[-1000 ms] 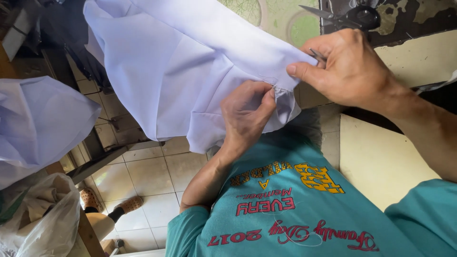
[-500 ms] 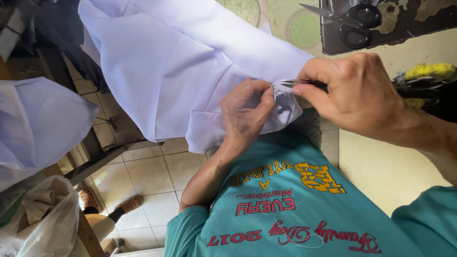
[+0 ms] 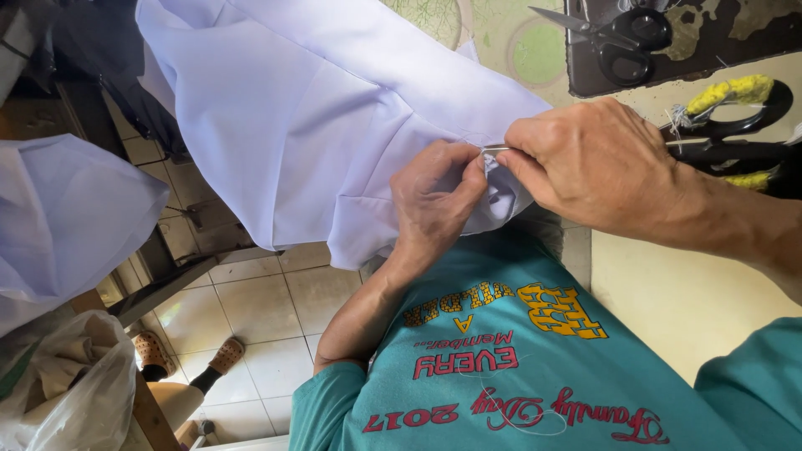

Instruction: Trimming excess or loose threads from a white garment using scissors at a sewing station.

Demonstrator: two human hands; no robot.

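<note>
Both hands pinch a folded edge of the white garment, draped off the table edge: left hand grips the fold, right hand holds a thin metal tool against it. A slip could likely prick the left fingers or snag the cloth.

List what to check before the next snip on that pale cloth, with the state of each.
1. Left hand pinches the pale cloth at its edge: ok.
2. Right hand grips the thin metal tool against that spot: ok.
3. Tool tip clear of left fingertips: cannot tell, hidden.
4. Thread being worked visible: cannot tell.
5. Black scissors lie apart from both hands: ok.
</note>
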